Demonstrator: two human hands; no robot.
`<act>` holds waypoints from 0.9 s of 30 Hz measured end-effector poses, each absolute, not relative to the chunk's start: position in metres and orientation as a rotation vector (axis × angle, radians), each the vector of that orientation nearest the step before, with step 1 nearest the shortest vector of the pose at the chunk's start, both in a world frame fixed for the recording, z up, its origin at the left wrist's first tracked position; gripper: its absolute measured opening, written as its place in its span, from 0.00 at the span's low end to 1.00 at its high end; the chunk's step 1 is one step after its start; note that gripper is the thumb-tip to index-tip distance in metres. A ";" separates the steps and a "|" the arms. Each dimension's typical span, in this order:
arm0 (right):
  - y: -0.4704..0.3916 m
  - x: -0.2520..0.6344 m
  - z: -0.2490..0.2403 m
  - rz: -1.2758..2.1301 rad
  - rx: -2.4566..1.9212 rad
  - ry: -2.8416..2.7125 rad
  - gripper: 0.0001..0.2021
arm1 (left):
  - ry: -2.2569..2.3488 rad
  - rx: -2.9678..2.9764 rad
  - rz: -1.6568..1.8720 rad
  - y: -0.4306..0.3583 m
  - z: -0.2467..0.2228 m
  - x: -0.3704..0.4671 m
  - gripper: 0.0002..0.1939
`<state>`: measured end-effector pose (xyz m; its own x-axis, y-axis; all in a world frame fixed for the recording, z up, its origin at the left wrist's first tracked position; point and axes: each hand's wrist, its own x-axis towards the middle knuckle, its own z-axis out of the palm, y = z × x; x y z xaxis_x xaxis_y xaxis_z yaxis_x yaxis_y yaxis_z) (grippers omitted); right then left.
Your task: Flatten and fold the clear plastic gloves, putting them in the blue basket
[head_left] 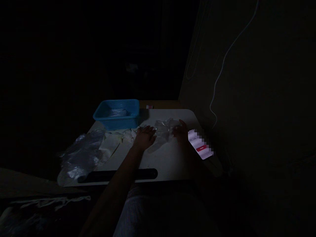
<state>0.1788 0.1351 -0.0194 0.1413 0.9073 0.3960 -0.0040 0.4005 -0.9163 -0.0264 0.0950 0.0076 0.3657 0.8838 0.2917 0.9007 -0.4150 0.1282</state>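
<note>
The scene is very dark. A clear, crinkled plastic bag (162, 129) lies on the white tabletop (160, 164) between my two hands. My left hand (145, 136) rests palm down at its left side, fingers stretched out, over the edge of some crumpled whitish scraps (128, 134). At the bag's right end, my right hand (180, 131) has its fingers bent onto the plastic and seems to grip it. Shadow hides much of the right hand's grip.
A blue plastic basin (117, 123) with something pale inside stands at the back left. A large clear plastic sheet or bag (82, 156) lies left, near pale paper (111, 141). A lit phone (200, 144) lies right. A black bar-shaped slot or handle (145, 173) lines the front edge.
</note>
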 end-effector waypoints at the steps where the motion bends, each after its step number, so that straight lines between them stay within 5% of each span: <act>1: 0.135 0.180 -0.019 0.887 -0.887 -1.149 0.31 | -1.683 -2.530 -0.490 0.095 0.007 -0.027 0.19; 19: 0.120 0.187 -0.006 0.990 -0.933 -0.891 0.35 | -1.818 -2.338 -0.553 0.096 0.006 -0.030 0.22; 27: 0.129 0.184 -0.019 0.883 -1.001 -1.338 0.25 | -1.870 -2.175 -0.683 0.096 0.004 -0.027 0.15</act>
<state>0.1838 0.1287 -0.0192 0.0547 0.9364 0.3468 0.0490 0.3444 -0.9376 -0.0273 0.0962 0.0042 0.0967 0.8826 0.4600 0.9714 -0.1845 0.1498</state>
